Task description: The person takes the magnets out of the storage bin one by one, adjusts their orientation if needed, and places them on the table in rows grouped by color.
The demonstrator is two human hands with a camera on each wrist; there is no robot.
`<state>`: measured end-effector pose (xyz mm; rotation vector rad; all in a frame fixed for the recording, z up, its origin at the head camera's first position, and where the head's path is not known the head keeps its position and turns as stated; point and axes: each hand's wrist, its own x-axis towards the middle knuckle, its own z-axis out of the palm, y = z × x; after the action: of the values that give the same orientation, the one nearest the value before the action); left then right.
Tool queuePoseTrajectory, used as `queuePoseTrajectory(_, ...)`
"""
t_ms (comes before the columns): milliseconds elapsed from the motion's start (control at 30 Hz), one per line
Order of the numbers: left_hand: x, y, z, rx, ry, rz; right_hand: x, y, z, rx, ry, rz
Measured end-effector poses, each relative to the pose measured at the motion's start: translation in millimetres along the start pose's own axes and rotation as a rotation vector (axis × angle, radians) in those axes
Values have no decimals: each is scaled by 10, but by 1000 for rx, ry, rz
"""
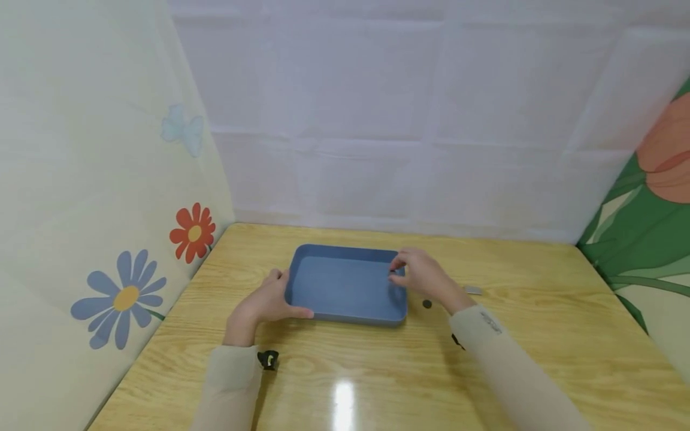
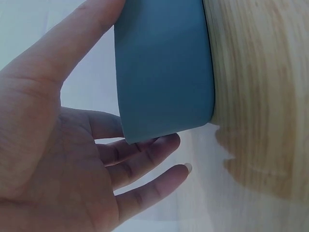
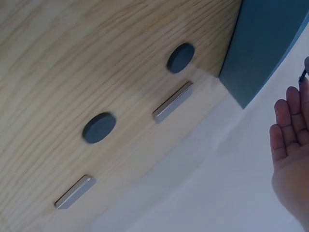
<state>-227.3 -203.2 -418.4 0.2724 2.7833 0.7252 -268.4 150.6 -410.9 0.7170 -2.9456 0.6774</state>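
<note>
A shallow blue rectangular tray (image 1: pixel 345 287) lies on the wooden table. My left hand (image 1: pixel 272 297) holds its left end near the front corner, with the thumb along the front wall. In the left wrist view, the fingers (image 2: pixel 140 159) curve around the tray's corner (image 2: pixel 164 72). My right hand (image 1: pixel 420 276) is over the tray's right end, pinching a small dark piece (image 3: pixel 302 76) between thumb and fingertips. Only a thin edge of that piece shows. Right of the tray, two dark round discs (image 3: pixel 181 58) and two silvery flat bars (image 3: pixel 173 102) lie on the wood.
A white cloth wall (image 1: pixel 334 120) rises behind the table (image 1: pixel 366 371). Flower-printed cloth (image 1: pixel 81 197) hangs on the left, and a green leaf print (image 1: pixel 641 239) covers the right side. A small black device (image 1: pixel 268 360) sits at the left sleeve cuff.
</note>
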Motion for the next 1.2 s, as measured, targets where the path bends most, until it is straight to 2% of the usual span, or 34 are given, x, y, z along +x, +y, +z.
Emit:
queuePoseTrajectory(300, -1, 5, -3, -2, -3, 9, -211, 217, -120, 40, 60, 30)
queuePoseTrajectory(400, -4, 8, -2, -4, -6, 9, -299, 301, -175, 50, 56, 66)
queuePoseTrajectory(533, -9, 20, -7, -12, -14, 4, -430, 435, -254, 44, 58, 108)
queuePoseTrajectory(733, -12, 21, -15, -7, -11, -1, -641, 624, -394, 18, 103, 103)
queuePoseTrajectory(933, -13, 12, -11, -9, -12, 5, -871, 811, -515, -3, 117, 144)
queuePoseTrajectory(1200, -7, 10, -9, -19, -20, 6, -1110, 967, -618, -23, 129, 186)
